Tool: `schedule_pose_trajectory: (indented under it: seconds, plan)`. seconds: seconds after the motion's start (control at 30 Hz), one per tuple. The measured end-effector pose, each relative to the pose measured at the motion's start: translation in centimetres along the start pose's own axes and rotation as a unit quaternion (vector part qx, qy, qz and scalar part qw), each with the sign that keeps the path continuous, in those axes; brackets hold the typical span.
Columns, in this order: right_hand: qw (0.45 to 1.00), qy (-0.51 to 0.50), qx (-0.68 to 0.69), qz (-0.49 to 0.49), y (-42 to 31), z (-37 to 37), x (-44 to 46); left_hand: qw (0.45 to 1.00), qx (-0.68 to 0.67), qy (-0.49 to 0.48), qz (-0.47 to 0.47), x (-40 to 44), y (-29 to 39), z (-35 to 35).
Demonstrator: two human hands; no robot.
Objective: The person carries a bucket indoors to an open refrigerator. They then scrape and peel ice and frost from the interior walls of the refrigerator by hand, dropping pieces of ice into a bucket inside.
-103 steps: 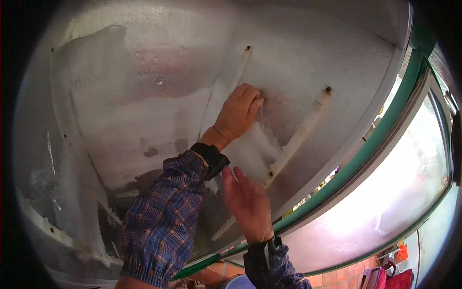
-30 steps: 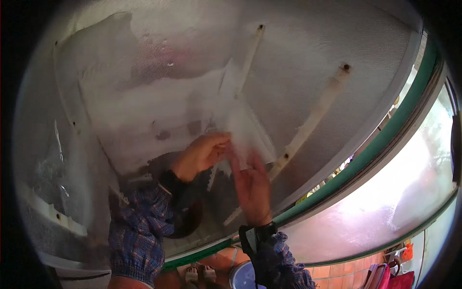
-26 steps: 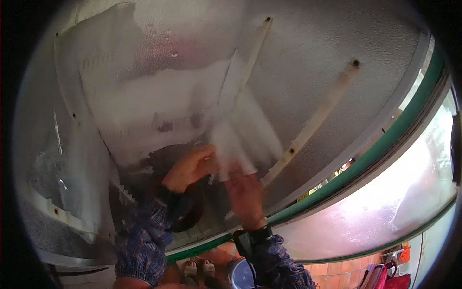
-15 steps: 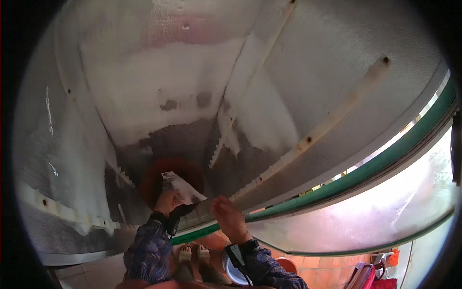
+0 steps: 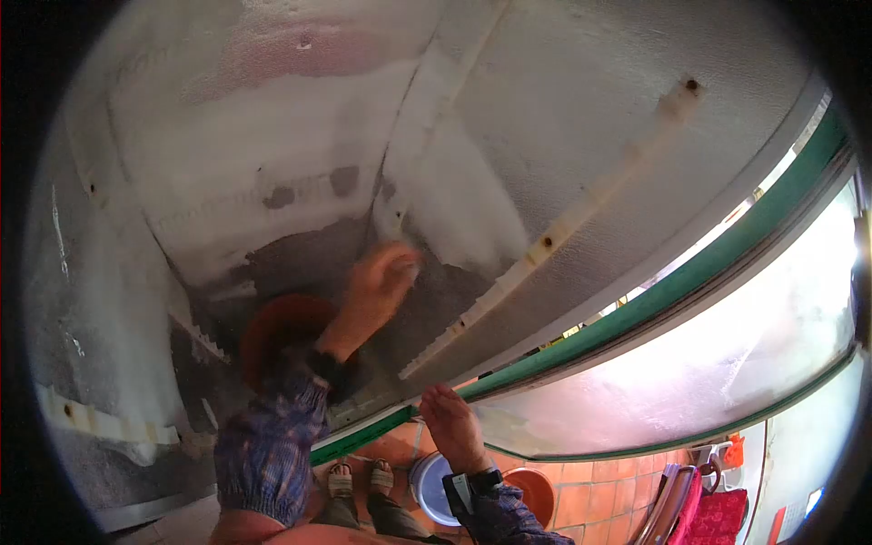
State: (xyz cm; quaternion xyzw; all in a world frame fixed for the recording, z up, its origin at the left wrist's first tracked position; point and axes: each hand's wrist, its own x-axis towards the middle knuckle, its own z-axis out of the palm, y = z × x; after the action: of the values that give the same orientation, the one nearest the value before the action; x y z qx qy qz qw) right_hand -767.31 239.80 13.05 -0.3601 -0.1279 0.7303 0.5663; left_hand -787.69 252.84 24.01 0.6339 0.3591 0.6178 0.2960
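My left hand reaches inside a frosted white cabinet, close to the corner where the back wall meets the right wall. It is blurred, with its fingers curled inward, and what they hold, if anything, I cannot make out. Below and left of it, a reddish-brown basin sits at the cabinet's bottom, partly covered by my forearm. My right hand is outside, beside the green-edged rim, holding nothing, its fingers stretched out. Whitish frost coats much of the walls, with darker bare patches lower down.
An open door with a green seal curves along the right. On the orange tiled floor stand a light blue bucket and an orange basin, near my sandalled feet. Red cloth items are at the lower right.
My left hand has moved up and right from above the basin, and the thin whitish sheet it held no longer shows. The right hand has shifted slightly down and right.
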Motion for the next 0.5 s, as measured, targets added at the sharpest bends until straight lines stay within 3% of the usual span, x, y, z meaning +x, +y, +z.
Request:
schedule_pose_trajectory:
  seconds: [0.03,0.1,0.2,0.43,0.5]
  plan:
    - [1.000,0.008,-0.005,-0.001,-0.1,-0.2,-0.1,0.976,0.079,-0.040,0.197,3.0,1.3,1.0]
    - [0.999,-0.031,0.025,0.005,-0.4,-0.9,0.0,0.926,0.131,-0.018,0.353,6.8,6.2,3.1]
    - [0.997,-0.064,0.044,0.008,-1.7,-1.0,-0.2,0.891,0.194,-0.087,0.401,10.2,6.7,4.6]
    - [0.997,-0.078,0.024,0.006,-1.8,-2.9,1.7,0.846,0.239,-0.072,0.472,11.1,6.5,3.9]
    - [0.998,-0.060,0.030,0.022,-2.3,0.4,1.2,0.839,0.270,-0.172,0.440,11.7,6.8,3.3]
